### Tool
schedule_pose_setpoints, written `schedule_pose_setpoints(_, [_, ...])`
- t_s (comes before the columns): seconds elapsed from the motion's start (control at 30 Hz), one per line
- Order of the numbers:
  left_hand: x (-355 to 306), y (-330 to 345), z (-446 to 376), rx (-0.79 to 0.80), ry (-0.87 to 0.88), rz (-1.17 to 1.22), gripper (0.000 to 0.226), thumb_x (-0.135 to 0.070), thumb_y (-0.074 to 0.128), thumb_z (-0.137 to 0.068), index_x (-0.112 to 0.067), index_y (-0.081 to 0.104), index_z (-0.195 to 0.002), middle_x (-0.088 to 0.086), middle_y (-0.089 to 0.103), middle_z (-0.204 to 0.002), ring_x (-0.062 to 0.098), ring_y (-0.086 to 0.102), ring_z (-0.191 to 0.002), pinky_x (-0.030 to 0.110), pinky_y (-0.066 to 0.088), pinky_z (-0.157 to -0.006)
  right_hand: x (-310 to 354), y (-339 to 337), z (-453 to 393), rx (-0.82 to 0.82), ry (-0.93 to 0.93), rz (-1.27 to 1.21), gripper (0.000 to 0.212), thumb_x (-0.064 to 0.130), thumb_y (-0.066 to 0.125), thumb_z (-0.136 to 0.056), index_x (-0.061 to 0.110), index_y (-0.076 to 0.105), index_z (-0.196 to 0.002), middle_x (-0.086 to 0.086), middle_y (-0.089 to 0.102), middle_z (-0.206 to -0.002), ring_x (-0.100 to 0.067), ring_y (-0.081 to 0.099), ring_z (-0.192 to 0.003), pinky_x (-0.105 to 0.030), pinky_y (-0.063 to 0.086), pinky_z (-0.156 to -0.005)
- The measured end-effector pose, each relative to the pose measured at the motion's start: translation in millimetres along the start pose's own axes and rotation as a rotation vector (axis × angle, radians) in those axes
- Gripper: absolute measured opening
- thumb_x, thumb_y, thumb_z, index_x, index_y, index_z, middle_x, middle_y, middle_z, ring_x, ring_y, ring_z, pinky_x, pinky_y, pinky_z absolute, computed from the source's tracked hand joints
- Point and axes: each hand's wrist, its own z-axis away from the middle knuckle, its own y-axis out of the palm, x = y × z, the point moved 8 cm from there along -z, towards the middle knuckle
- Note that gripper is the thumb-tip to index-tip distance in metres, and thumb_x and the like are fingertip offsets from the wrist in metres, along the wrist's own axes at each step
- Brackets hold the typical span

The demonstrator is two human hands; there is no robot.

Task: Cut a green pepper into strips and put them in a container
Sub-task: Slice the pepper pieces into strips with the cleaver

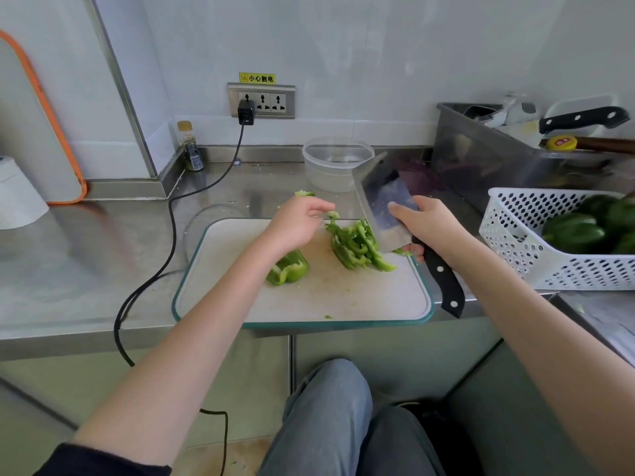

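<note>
— Where's the pepper at?

— On the white cutting board (309, 297) with the teal rim. A heap of green pepper strips (357, 245) lies toward the board's far right, and an uncut pepper piece (288, 269) sits to the left of it, apart from the heap.

— And the hands?

— The right hand (429, 225) is wrapped round the cleaver (381, 204) where blade meets black handle, thumb pressed flat on the blade's side. The blade is tilted, its lower edge right against the right side of the strips. The left hand (299, 225) hovers over the board just left of the heap, its fingers (321, 207) loosely bent and pointing toward the strips; a bit of pepper is right at the fingertips, but I can't tell whether it's pinched or just lying behind them.

— The container?

— A clear plastic container (338, 163) stands on the steel table (86, 255) behind the board, near the wall, partly hidden by the cleaver's tip. I see no strips in it.

— Anything else around?

— A white perforated basket (515, 249) to the right holds whole green peppers (574, 231). Behind it, a metal bin (481, 156) with another knife (580, 120) lying on top. A black cable (171, 235) runs from the wall socket (261, 101) across the table, and a small bottle (190, 146) stands in the corner.
</note>
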Motion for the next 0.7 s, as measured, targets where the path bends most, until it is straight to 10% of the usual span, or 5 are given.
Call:
schedule_pose_setpoints(0.2, [29.5, -43.0, 25.8, -0.176, 0.019, -0.145, 0.024, -0.009, 0.055, -0.089, -0.024, 0.067, -0.104, -0.007, 0.063, -0.114, 0.017, 0.063, -0.095, 0.023, 0.046, -0.075, 18.5, 21.9, 7.0, 0.055, -0.055, 0.130, 0.024, 0.031, 0.051, -0.095, 0.007, 0.055, -0.097, -0.005, 0.053, -0.045, -0.018, 0.046, -0.029, -0.029, 0.047, -0.037])
schedule_pose_setpoints(0.4, [57.9, -51.7, 59.7, -0.381, 0.005, -0.058, 0.014, -0.014, 0.066, -0.083, -0.021, 0.070, -0.095, -0.006, 0.067, -0.097, 0.015, 0.062, -0.095, 0.035, 0.050, -0.091, 43.2, 63.7, 20.7, 0.205, -0.132, 0.286, 0.020, 0.022, 0.043, -0.096, 0.006, 0.054, -0.097, -0.011, 0.054, -0.052, -0.017, 0.045, -0.028, -0.021, 0.040, -0.036])
schedule_pose_setpoints(0.53, [47.2, -32.1, 70.1, -0.313, 0.071, -0.186, 0.024, -0.022, 0.066, -0.085, -0.014, 0.070, -0.107, -0.001, 0.068, -0.104, 0.011, 0.057, -0.091, 0.013, 0.037, -0.079, 53.4, 84.2, 25.9, 0.256, -0.135, 0.259, 0.022, 0.023, 0.042, -0.096, 0.007, 0.054, -0.105, -0.008, 0.050, -0.045, -0.016, 0.041, -0.023, -0.023, 0.042, -0.036])
schedule_pose_setpoints(0.7, [51.9, -21.5, 69.4, -0.256, 0.038, -0.144, 0.032, -0.029, 0.060, -0.090, -0.013, 0.066, -0.117, 0.003, 0.068, -0.109, 0.016, 0.056, -0.084, 0.017, 0.035, -0.071, 59.3, 96.0, 28.1, 0.255, -0.127, 0.313, 0.018, 0.021, 0.038, -0.095, 0.011, 0.052, -0.100, -0.008, 0.051, -0.050, -0.015, 0.043, -0.023, -0.019, 0.039, -0.032])
